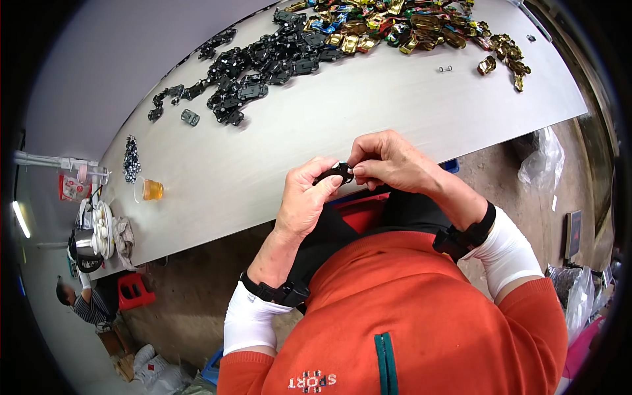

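Close to the near edge of the table, my left hand (304, 197) is closed around a small black toy car base (337, 174), with thumb and fingers on its sides. My right hand (392, 161) meets it at the right end. Its thumb and index finger are pinched together there, and a tiny pale bit shows between them, too small to name. Far from both hands, a heap of black toy car bases (289, 56) lies across the table (329, 105). A pile of gold and coloured toy car shells (401, 26) adjoins it on the right.
A wheel axle (446, 68) and a gold shell (486, 64) lie apart at the right. Leftward are a grey car piece (189, 118), shiny small parts (131, 161) and a cup of amber liquid (152, 190). Another person (95, 306) is near a red stool (136, 291).
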